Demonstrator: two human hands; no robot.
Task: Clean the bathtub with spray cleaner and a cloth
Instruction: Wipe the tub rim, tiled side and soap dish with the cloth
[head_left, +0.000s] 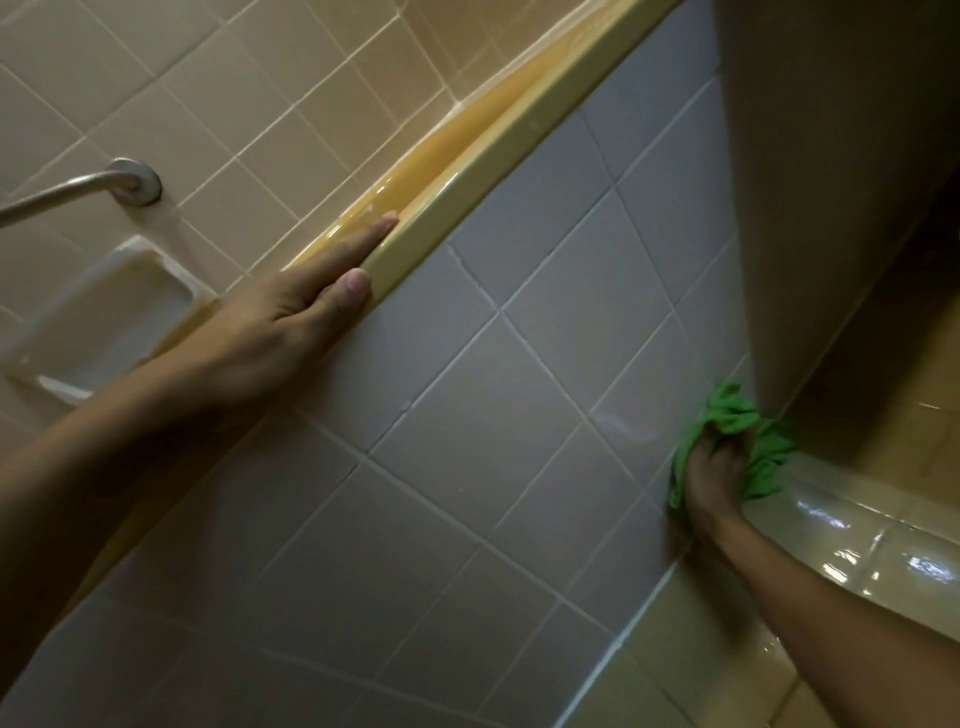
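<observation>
The bathtub's yellow rim (498, 135) runs diagonally from the upper right toward the lower left, above a grey tiled front panel (467, 415). My left hand (291, 322) rests flat on the rim, fingers straight and the thumb over the rim's outer edge. My right hand (714, 475) grips a bunched green cloth (727, 415) and presses it against the bottom of the tiled panel, in the corner where a wall (831, 182) meets it. No spray cleaner is in view.
A metal grab bar (78, 195) and a recessed soap dish (109, 306) are fixed to the beige tiled wall behind the tub. A wet, glossy tiled curb (857, 540) runs along the floor at the lower right, and the floor tiles (675, 670) look wet.
</observation>
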